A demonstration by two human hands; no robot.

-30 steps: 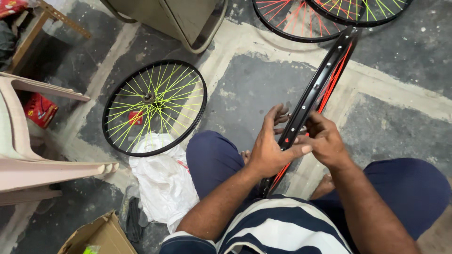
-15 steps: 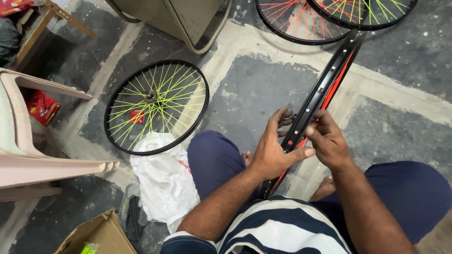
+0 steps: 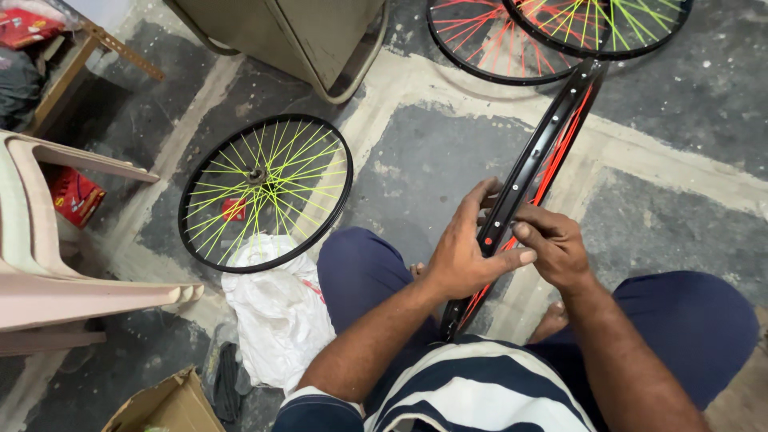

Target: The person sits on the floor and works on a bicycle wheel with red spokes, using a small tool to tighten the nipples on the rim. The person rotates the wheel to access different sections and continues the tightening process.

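While the person sits low on the patchy grey floor (image 3: 432,168) with knees spread, a black wheel rim with red spokes (image 3: 534,168) stands on edge between the legs, running from the lap up toward the upper right of the frame, so its outer band faces the hands and can be worked along its length. Left of centre a finished black wheel with yellow-green spokes (image 3: 266,192) lies flat on the floor, set aside out of the way, and two more wheels, one red-spoked (image 3: 488,44) and one with mixed green and red spokes (image 3: 608,28), lie overlapping at the top edge. A pale plastic chair (image 3: 48,264) fills the left side; a metal cabinet base (image 3: 320,40) sits at upper centre. Below the flat wheel lies a crumpled white bag (image 3: 276,316), and a cardboard box corner (image 3: 164,404) shows at the bottom left. The left hand (image 3: 464,252) wraps the rim from the left, thumb pressed across it to steady it. The right hand (image 3: 552,244) has its fingertips pinched against the rim's edge just beside that thumb; whether they grip something small there, I cannot tell.
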